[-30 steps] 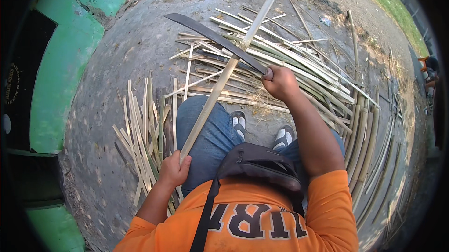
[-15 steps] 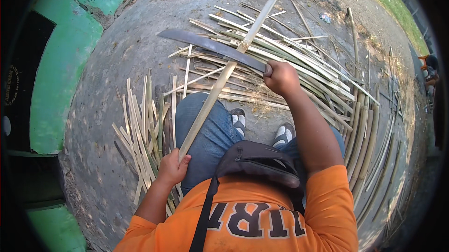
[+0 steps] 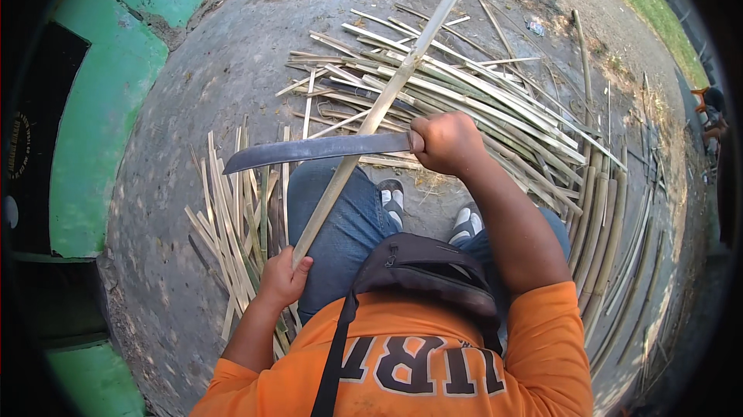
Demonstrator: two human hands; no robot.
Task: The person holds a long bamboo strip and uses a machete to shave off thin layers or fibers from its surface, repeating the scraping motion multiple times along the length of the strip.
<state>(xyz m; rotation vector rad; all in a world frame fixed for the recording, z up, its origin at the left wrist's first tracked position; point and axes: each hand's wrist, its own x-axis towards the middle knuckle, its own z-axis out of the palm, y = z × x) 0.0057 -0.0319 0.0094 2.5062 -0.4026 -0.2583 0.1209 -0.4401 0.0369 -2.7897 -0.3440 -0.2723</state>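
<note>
My left hand (image 3: 285, 276) is closed round the near end of a long bamboo strip (image 3: 387, 97), which slants up and away to the right over my left thigh. A wooden handle sits in my closed right hand (image 3: 450, 143); it belongs to a machete (image 3: 317, 149) with a broad, slightly curved grey blade. The blade lies across the strip above my left knee, its tip pointing left. Whether its edge bites into the bamboo cannot be seen. A darker node crosses the strip beyond the blade.
Split bamboo strips (image 3: 464, 99) lie heaped on the ground ahead. Another bundle of strips (image 3: 232, 223) is beside my left leg. Whole bamboo poles (image 3: 600, 231) lie at the right. A green wall (image 3: 104, 130) stands at the left, and a person (image 3: 710, 115) is at the far right.
The machete has come down the strip toward me and to the left, with my right hand. Its blade now points more squarely left. My left hand and the strip have hardly moved.
</note>
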